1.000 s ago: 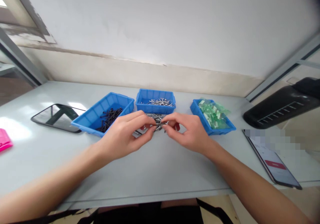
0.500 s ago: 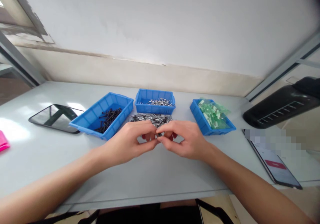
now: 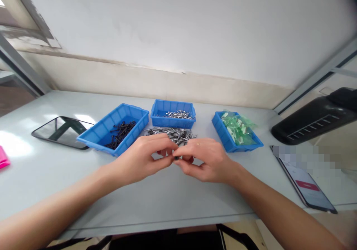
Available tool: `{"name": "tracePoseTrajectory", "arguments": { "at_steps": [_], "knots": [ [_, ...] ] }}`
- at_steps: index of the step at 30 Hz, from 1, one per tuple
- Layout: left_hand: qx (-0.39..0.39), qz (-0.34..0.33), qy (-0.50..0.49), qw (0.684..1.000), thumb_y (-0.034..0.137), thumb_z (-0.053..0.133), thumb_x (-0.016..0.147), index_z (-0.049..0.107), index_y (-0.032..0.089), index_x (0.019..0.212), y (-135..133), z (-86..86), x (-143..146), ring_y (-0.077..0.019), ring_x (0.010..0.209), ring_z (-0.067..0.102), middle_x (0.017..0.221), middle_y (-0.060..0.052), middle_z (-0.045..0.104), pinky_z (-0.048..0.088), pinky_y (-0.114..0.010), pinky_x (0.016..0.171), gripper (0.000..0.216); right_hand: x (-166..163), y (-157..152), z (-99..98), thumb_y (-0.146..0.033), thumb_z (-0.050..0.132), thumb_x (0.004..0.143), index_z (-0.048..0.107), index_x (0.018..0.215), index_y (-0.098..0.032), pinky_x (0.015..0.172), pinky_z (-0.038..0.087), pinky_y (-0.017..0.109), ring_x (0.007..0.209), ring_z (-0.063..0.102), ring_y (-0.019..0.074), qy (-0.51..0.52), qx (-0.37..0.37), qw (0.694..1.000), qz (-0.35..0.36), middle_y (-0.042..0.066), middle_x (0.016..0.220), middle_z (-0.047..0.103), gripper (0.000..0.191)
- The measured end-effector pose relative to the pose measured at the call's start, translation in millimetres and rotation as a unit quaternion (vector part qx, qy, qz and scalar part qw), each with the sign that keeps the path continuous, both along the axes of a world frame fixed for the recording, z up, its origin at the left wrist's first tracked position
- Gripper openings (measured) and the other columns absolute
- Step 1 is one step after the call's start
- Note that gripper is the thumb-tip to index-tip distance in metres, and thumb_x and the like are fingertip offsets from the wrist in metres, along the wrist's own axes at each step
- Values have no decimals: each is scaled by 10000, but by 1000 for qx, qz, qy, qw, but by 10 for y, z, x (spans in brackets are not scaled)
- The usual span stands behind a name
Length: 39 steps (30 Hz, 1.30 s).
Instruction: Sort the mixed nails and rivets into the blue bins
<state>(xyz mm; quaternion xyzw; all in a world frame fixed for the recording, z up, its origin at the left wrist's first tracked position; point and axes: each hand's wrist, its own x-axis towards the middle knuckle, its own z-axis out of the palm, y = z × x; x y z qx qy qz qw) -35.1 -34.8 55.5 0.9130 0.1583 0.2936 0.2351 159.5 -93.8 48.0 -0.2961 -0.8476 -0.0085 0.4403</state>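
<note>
My left hand (image 3: 149,155) and my right hand (image 3: 208,159) meet fingertip to fingertip above the front of the table. Thumb and forefinger of the right hand pinch a small dark piece (image 3: 176,158), too small to name. The left fingertips are closed right beside it; what they hold is hidden. Just behind the hands lies a loose pile of silver and dark screw-like pins (image 3: 174,133), partly covered by my fingers. A blue bin (image 3: 96,133) of black screws (image 3: 124,131) stands to the left. Behind the pile, another blue bin (image 3: 173,121) holds silver pins (image 3: 180,114).
On the right, a blue bin (image 3: 227,138) holds green plastic packets (image 3: 240,127). Beyond it are a black bottle (image 3: 312,118) and a phone (image 3: 305,183) near the table edge. A black-framed glossy panel (image 3: 63,131) and a pink object (image 3: 3,158) lie left. A wall (image 3: 178,38) rises behind.
My right hand has moved slightly down and its fingertips have shifted a little left. The small dark piece shows more plainly. More of the pile is visible behind the right hand.
</note>
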Motion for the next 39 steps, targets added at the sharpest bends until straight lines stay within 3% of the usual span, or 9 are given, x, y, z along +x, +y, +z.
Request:
{"name": "tracePoseTrajectory", "arguments": {
  "at_steps": [13,17,22,30,35,39],
  "knots": [
    [105,61,-73,990,145,648,848,649,177,898,98,-35,-40,-82,701,578,780,15,634,465,-177,631,60,65,52,3,-173,592,862,590,917,-199,627,458,159,584,579,55,21,12,996,-81,-56,665,653,60],
    [117,84,-88,986,171,670,839,664,174,877,121,-8,-47,-82,684,589,776,10,636,474,-178,615,39,82,74,-16,-199,580,880,601,930,-188,603,448,168,591,576,65,1,-28,995,-97,-36,693,656,55],
    [109,41,-90,989,134,668,832,663,182,914,83,-12,-38,-93,737,605,815,6,651,494,-187,670,95,84,90,-44,-207,530,899,608,934,-177,600,420,202,616,575,92,-55,-81,991,-95,-18,701,647,91],
    [119,-18,-51,991,112,635,849,646,155,913,30,-49,-27,-90,714,596,808,-7,627,483,-190,661,78,49,68,-33,-148,491,864,522,780,-195,565,357,217,590,518,100,-118,-161,978,-55,-27,667,581,101],
    [121,1,-46,992,128,626,855,635,176,917,22,-55,-33,-95,702,590,797,1,628,480,-207,645,79,49,65,-34,-161,487,879,545,785,-189,567,369,216,583,523,98,-108,-148,981,-61,-26,656,586,114],
    [113,39,-56,991,142,609,862,616,193,928,9,-36,-33,-100,709,589,786,11,642,483,-212,652,84,69,79,-38,-189,505,895,604,859,-178,574,401,212,589,557,98,-83,-93,990,-70,-18,669,628,106]
  ]
}}
